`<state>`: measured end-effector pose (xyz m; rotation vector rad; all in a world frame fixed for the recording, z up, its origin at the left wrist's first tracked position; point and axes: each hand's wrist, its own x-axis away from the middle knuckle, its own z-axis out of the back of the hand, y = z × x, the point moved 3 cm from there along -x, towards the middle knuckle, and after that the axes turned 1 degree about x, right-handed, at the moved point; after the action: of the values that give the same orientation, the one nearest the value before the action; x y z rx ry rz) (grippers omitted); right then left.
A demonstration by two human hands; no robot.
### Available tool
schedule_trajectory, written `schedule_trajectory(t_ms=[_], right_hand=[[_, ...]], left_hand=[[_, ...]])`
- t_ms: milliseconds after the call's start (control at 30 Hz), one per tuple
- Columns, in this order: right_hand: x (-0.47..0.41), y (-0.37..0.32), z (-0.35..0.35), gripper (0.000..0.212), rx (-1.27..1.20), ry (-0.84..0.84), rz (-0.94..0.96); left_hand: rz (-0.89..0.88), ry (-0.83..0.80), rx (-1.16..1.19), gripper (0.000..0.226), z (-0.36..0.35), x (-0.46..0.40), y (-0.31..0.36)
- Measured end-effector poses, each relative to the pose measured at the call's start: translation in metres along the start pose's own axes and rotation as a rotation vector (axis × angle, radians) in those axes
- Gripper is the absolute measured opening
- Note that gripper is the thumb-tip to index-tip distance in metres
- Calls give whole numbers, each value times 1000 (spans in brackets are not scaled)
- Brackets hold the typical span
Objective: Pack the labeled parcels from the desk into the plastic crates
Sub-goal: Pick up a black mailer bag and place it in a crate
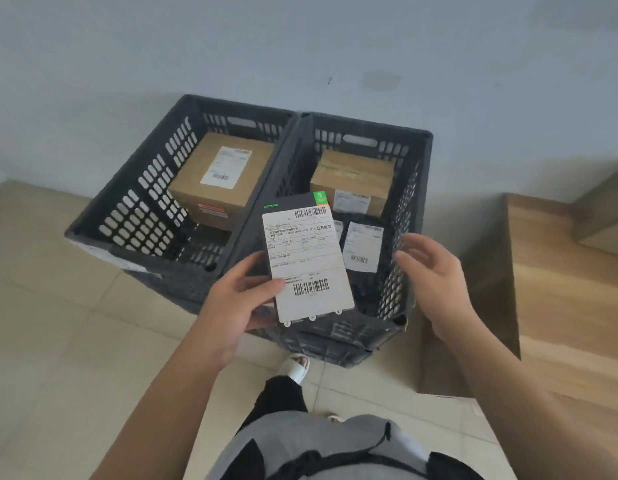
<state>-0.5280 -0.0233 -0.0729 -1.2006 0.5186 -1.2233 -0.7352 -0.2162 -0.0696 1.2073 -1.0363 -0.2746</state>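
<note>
My left hand (pixel 236 301) grips a flat dark parcel (pixel 306 258) with a large white shipping label, holding it above the near edge of the right crate (pixel 366 337). My right hand (pixel 435 282) hovers to the parcel's right, over that crate's right wall, fingers relaxed and holding nothing. The right crate holds a labeled cardboard box (pixel 352 178) at the back and a dark labeled bag (pixel 363 245) in front. In the left crate (pixel 134 216) lies a labeled cardboard box (pixel 221 178).
Both dark slotted crates stand side by side on a tiled floor against a pale wall. A wooden desk (pixel 570 289) stands to the right, with a cardboard box (pixel 605 216) on it at the frame's edge. My foot in a white slipper (pixel 297 367) is just before the right crate.
</note>
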Motion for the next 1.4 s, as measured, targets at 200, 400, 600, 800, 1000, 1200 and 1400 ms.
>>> schedule_trajectory(t_ms=[200,400,600,800,1000,1200,1400], right_hand=[[-78,35,-20,82,488,119,-186],[-94,59,-40,80,619,175,-306],[-94,56,-46,69,639,255,-316],[-98,59,-46,70,635,316,-333],[-102,66,-46,73,631,324,-365],[-103,66,-46,74,621,339,-361],[-104,67,-47,74,625,368,-344]], left_hand=[[125,-167,-189,47,-14,-118,31],[252,-207,-336,70,-32,-209,5],[413,-278,-313,61,-68,-262,-30],[480,-350,-267,60,-122,-307,-59],[424,-353,-335,53,-148,-323,-89],[-191,-357,-992,97,-159,-308,-87],[-394,-751,-1544,117,-186,-318,-95]])
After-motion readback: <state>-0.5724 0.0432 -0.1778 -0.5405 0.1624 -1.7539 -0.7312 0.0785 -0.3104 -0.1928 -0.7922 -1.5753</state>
